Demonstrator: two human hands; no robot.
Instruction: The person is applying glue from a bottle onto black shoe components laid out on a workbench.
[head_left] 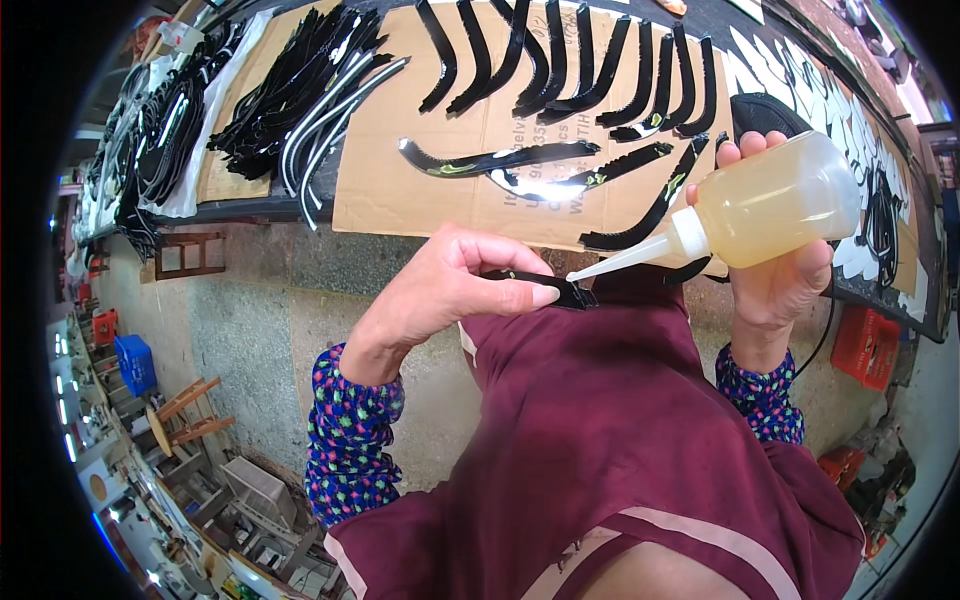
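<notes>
Between the thumb and fingers of my left hand (455, 285) is a glossy black strip (575, 294), its end sticking out to the right. My right hand (775, 285) grips a clear squeeze bottle (785, 200) of pale yellow liquid, tilted so that its white nozzle (630, 255) points down to the left. The nozzle's tip is at the strip's end; whether it touches cannot be told. Beyond my hands, more curved black strips (500, 158) lie on a flat cardboard sheet (370, 195), several in a row along its far part.
Bundles of black strips (290, 90) and grey-white cords (335, 125) lie on the table to the left. White pieces (800, 85) cover its right side, with a black cable (882, 215). On the floor are a wooden stool (185, 425), a blue crate (135, 365) and a red crate (865, 345).
</notes>
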